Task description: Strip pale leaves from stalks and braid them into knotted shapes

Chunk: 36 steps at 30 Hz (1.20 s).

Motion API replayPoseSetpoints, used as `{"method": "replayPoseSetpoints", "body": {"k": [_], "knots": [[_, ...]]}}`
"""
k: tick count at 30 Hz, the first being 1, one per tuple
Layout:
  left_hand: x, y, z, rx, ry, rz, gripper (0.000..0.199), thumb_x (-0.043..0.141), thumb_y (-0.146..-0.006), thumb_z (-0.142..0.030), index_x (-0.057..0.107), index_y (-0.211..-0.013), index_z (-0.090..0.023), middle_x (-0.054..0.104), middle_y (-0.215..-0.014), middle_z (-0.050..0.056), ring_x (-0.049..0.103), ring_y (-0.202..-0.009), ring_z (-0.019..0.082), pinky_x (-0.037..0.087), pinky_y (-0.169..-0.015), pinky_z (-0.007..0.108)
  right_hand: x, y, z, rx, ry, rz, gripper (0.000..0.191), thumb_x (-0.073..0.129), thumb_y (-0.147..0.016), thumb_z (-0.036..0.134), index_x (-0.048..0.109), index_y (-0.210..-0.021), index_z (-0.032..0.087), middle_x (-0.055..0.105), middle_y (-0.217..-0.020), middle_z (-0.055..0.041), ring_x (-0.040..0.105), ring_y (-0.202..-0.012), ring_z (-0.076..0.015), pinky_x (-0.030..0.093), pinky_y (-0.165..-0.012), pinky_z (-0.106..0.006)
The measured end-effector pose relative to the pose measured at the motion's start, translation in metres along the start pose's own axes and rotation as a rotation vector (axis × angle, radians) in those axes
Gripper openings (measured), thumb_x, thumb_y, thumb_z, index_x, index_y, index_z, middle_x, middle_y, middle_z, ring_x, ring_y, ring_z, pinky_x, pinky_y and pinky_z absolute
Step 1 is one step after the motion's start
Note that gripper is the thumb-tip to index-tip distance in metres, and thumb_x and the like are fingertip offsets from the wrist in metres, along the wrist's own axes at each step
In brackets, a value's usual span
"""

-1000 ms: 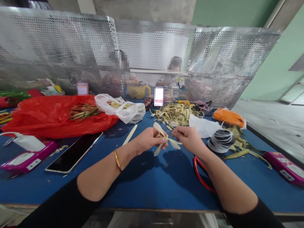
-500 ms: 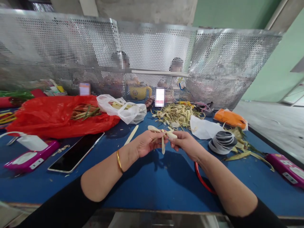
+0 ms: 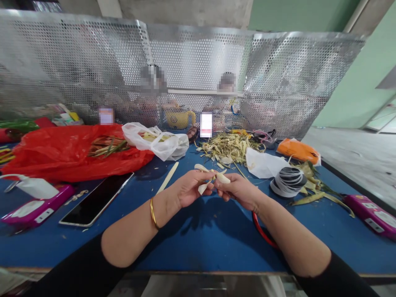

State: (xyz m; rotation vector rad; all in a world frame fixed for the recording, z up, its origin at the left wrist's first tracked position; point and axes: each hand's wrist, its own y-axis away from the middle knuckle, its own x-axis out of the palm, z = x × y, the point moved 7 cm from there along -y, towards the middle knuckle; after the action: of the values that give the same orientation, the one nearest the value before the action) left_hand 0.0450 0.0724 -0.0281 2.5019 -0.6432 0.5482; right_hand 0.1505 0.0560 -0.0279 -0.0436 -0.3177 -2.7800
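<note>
My left hand (image 3: 192, 188) and my right hand (image 3: 236, 190) meet above the middle of the blue table. Between their fingertips is a small piece made of pale husk strips (image 3: 222, 178), with loops and ends sticking out on several sides. The left fingers pinch its left part, the right fingers its right part. A single pale strip (image 3: 168, 177) lies on the table beyond my left forearm. Behind the hands is a heap of husk strips (image 3: 230, 147). A spool of white thread (image 3: 287, 181) stands to the right of my right hand.
On the blue table (image 3: 198, 247) lie a red bag (image 3: 62, 144), a white bag (image 3: 173, 144), a phone (image 3: 97, 200), purple power strips (image 3: 46, 208) and an orange packet (image 3: 298, 151). A perforated metal screen (image 3: 192, 53) stands behind; people show dimly through it.
The husk piece has turned between my fingers; the end that hung straight down now points down and left. The whole view has shifted slightly.
</note>
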Motion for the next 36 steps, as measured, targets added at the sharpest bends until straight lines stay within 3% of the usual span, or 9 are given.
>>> {"method": "replayPoseSetpoints", "body": {"k": [11,17,21,29,36], "knots": [[-0.002,-0.003,-0.002,-0.021,0.192,-0.007,0.019,0.053,-0.087,-0.004,0.065,-0.073,-0.006,0.06,-0.057,0.002,0.057,-0.045,0.006,0.051,-0.046,0.016,-0.008,-0.006,-0.004,-0.011,0.087,-0.066,0.025,0.074,-0.069,0.035,0.062,-0.064,0.014,0.053,-0.048,0.0046,0.045,-0.041,-0.0053,0.035,-0.044,-0.02],[-0.002,-0.003,0.001,-0.044,0.197,0.013,0.014,0.054,-0.087,-0.005,0.065,-0.079,-0.006,0.062,-0.06,0.002,0.057,-0.043,0.006,0.052,-0.046,0.017,-0.001,-0.004,0.002,-0.065,0.053,-0.025,0.025,0.075,-0.067,0.032,0.068,-0.083,0.015,0.055,-0.05,0.0057,0.046,-0.044,-0.0063,0.036,-0.044,-0.019],[-0.002,-0.002,0.004,-0.068,0.189,-0.024,0.014,0.052,-0.087,-0.004,0.064,-0.079,-0.006,0.062,-0.059,0.001,0.056,-0.041,0.006,0.05,-0.042,0.016,0.003,-0.003,0.001,-0.058,0.005,-0.018,0.027,0.08,-0.062,0.033,0.068,-0.077,0.015,0.055,-0.05,0.0052,0.046,-0.043,-0.0065,0.036,-0.044,-0.02],[0.007,-0.001,0.01,-0.118,0.193,0.039,0.014,0.052,-0.088,-0.005,0.064,-0.081,-0.007,0.063,-0.06,0.004,0.06,-0.046,0.008,0.051,-0.046,0.015,-0.001,-0.006,-0.007,-0.037,-0.133,-0.1,0.029,0.083,-0.056,0.036,0.065,-0.063,0.014,0.058,-0.054,0.003,0.044,-0.044,-0.005,0.033,-0.045,-0.02],[-0.003,-0.003,0.006,-0.056,0.214,-0.062,0.01,0.057,-0.085,-0.005,0.066,-0.084,-0.009,0.065,-0.066,0.003,0.06,-0.049,0.008,0.052,-0.048,0.017,-0.01,-0.005,-0.001,-0.032,-0.048,-0.132,0.027,0.079,-0.061,0.037,0.065,-0.066,0.015,0.054,-0.051,0.0044,0.042,-0.043,-0.005,0.032,-0.045,-0.02]]}}
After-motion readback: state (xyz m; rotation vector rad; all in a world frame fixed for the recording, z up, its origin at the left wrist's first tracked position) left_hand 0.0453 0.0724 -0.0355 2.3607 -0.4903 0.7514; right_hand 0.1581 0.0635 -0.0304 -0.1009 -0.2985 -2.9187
